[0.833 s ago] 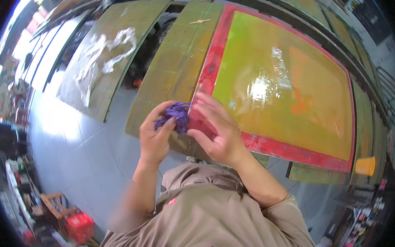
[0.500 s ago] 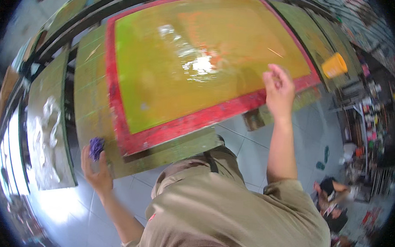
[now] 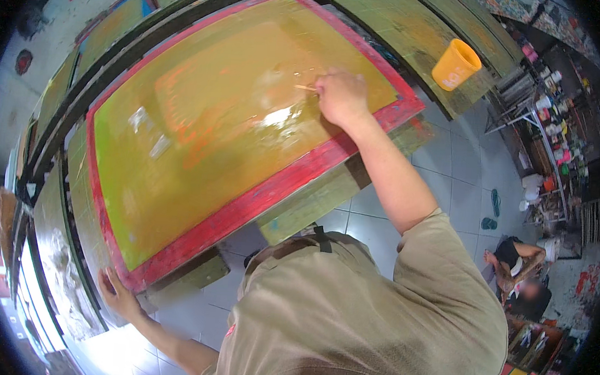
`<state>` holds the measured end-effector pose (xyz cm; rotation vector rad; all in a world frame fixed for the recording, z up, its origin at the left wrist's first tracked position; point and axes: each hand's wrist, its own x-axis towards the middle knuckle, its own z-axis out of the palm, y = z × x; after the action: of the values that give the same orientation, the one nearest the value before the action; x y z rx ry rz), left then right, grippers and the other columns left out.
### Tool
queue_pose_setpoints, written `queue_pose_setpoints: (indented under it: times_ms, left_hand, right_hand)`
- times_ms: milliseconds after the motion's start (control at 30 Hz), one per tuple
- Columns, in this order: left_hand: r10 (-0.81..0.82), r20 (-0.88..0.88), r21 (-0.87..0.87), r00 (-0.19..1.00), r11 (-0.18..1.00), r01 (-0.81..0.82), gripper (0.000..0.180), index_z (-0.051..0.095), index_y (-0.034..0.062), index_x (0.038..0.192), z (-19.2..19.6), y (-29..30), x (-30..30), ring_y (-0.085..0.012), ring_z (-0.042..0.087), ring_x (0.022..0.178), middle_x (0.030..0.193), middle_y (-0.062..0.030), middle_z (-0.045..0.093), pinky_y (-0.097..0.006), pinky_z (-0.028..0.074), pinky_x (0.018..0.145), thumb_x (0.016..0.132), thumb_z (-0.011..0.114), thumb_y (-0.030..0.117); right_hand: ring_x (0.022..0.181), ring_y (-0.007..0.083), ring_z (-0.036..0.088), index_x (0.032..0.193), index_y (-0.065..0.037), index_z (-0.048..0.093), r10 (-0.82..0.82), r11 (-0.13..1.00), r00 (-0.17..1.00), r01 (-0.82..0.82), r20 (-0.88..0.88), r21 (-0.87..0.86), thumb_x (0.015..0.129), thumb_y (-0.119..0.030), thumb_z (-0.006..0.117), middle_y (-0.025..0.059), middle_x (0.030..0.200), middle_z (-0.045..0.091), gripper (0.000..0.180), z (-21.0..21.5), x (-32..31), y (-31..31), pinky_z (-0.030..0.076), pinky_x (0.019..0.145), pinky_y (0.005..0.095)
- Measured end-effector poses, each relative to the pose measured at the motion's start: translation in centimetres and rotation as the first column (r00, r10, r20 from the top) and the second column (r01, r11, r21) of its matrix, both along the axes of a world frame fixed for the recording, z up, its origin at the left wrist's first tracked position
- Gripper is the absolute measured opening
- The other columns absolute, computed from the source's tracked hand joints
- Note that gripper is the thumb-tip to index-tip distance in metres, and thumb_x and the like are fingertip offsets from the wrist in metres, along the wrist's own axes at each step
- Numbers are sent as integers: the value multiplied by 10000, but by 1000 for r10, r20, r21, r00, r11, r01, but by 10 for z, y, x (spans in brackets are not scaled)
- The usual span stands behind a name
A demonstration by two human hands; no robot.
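Note:
A large screen-printing frame [image 3: 207,240] with red borders and wet, shiny yellow-green mesh [image 3: 175,200] spans the work surface. Orange smears show through its middle. My right hand [image 3: 343,101] is over the right part of the mesh, its fingers pinched on a thin pale stick [image 3: 305,87] that points left. At the near left corner of the frame, my left hand [image 3: 121,297] is curled against the red border and seems to grip it. The purple wad it held before is out of sight.
A yellow plastic cup [image 3: 456,65] stands on the neighbouring board at the right. Crumpled clear plastic [image 3: 68,276] lies on a board at the left. Green sandals [image 3: 494,212] are on the tiled floor, and a person [image 3: 525,277] sits low at the right, near crowded shelves.
My right hand has moved onto the mesh and taken up the stick that lay there. The purple wad has gone from my left hand, now at the frame's corner. The view has turned.

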<state>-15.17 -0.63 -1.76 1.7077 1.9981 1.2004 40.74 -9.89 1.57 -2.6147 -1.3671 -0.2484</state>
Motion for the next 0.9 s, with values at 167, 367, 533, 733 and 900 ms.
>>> queue_pose_setpoints:
  times_ms: [167,367,533,733,900]
  left_hand:
    - [101,-123,-9,987,995,-103,562,524,-51,1279,-7,-12,-1,-269,532,1178,1292,-194,551,-350,406,1001,942,575,395]
    - [122,-94,-77,988,989,-129,630,513,-61,1283,-21,-10,-3,-275,553,1124,1240,-193,575,-352,438,952,921,589,449]
    - [86,-229,-173,970,977,-128,652,507,-66,1285,-30,6,-15,-292,553,1134,1261,-204,569,-360,414,973,928,559,478]
    - [91,-197,-201,976,971,-131,651,506,-58,1296,-35,13,-33,-310,533,1174,1297,-216,550,-366,384,1005,936,532,484]
    - [-21,-360,-112,933,993,-21,498,605,-23,927,-43,35,-68,-190,519,761,822,-101,575,-336,408,685,954,511,465]
  right_hand:
    - [896,337,630,883,-132,699,-158,934,980,189,-124,304,859,-189,564,120,924,664,149,4,75,-46,492,777,456]
    - [916,381,646,875,-58,708,-407,865,903,430,-140,259,823,-133,540,214,925,674,191,15,199,-78,515,790,465]
    - [1005,379,620,987,-23,681,-434,801,895,332,103,498,864,-218,558,250,1025,650,261,-1,237,-58,496,863,442]
    - [1009,369,619,1104,0,637,-107,844,909,298,-402,447,870,-247,607,229,1043,654,342,-10,210,-82,489,873,408]
    - [974,334,651,1089,8,653,-39,943,980,101,-197,316,832,-339,653,208,1025,673,431,-31,150,-63,501,846,399]
